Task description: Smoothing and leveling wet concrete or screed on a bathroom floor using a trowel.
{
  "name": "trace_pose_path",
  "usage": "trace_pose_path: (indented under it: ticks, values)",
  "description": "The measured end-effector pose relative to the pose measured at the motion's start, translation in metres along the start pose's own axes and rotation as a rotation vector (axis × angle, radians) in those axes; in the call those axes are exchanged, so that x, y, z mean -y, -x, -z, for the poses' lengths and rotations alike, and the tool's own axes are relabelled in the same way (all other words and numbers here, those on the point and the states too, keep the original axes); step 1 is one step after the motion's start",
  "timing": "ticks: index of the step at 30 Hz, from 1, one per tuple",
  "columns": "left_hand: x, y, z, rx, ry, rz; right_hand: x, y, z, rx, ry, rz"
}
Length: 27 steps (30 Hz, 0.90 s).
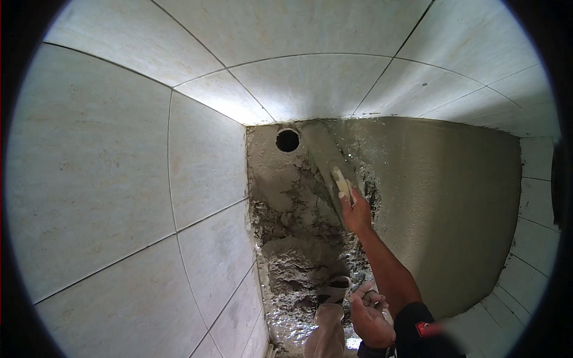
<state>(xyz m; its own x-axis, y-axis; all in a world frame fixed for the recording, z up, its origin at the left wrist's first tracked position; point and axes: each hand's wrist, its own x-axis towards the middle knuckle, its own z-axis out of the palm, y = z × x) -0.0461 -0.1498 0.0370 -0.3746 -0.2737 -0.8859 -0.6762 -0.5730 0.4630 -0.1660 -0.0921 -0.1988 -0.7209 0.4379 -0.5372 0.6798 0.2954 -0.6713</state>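
My right hand point(356, 210) is closed around the pale handle of a long, mortar-smeared float point(322, 149). The float lies slantwise over the wet mortar point(430, 197), along the line where the smooth surface on the right meets the rough part on the left. Its far end is close to the back wall, just right of a round drain hole point(287, 140). Near the lower edge, my left hand point(369, 315) is held palm up beside my right forearm. Its dirty fingers are loosely bent and apart, with nothing visible in them.
Lumpy, wet mortar point(298, 262) fills the strip beside the left tiled wall point(209, 268). My trouser leg point(327, 331) and a light-coloured shoe point(339, 283) are on this rough part. Tiled walls also stand at the back point(310, 83) and right point(537, 206).
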Motion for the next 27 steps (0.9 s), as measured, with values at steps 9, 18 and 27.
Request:
trace_pose_path:
  ticks: [9,18,27]
  values:
    - [-0.012,-0.008,0.002,-0.014,0.003,-0.001,-0.04,0.003,-0.001,-0.197,-0.455,-0.244]
    - [-0.012,-0.008,-0.001,0.046,-0.007,-0.008,-0.055,0.019,-0.009,0.06,0.048,0.133]
    - [-0.004,-0.003,0.003,0.103,-0.005,0.06,-0.061,0.018,0.014,-0.238,-0.121,0.104]
